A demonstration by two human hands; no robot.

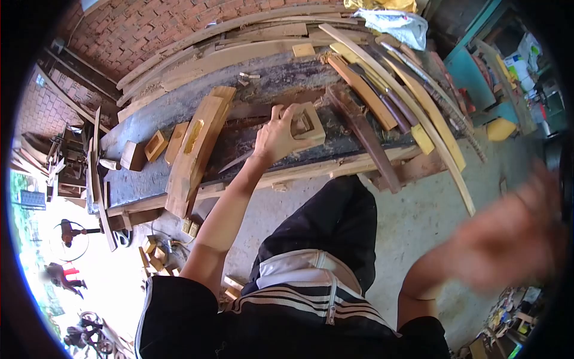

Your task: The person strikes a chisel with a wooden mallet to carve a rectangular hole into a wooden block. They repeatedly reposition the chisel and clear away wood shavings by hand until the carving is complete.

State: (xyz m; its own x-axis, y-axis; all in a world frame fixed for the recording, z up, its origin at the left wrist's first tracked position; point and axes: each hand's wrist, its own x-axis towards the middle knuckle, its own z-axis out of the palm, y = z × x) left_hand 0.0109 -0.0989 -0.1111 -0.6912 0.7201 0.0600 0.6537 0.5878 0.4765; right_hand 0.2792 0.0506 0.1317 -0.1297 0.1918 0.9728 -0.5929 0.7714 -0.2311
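My left hand (276, 135) grips a pale wooden block (315, 133) with a square recess cut into it, on the dark workbench (269, 84). Its fingers wrap over the block's left side. A loose piece of wood shows inside the recess. Raised at the far right, away from the bench, my right hand (508, 239) is smeared by motion; its fingers and anything in them cannot be made out. Just right of the block lies a long brown wooden bar (365, 137). Left of my left hand is a thick timber (197, 146) with a hollowed slot.
Small wooden blocks (133, 155) sit at the bench's left end. Long wooden strips (412, 90) lie along its right side, some overhanging the front edge. Boards (239, 51) line the back by the brick wall. Wood offcuts (155, 254) lie on the floor at lower left.
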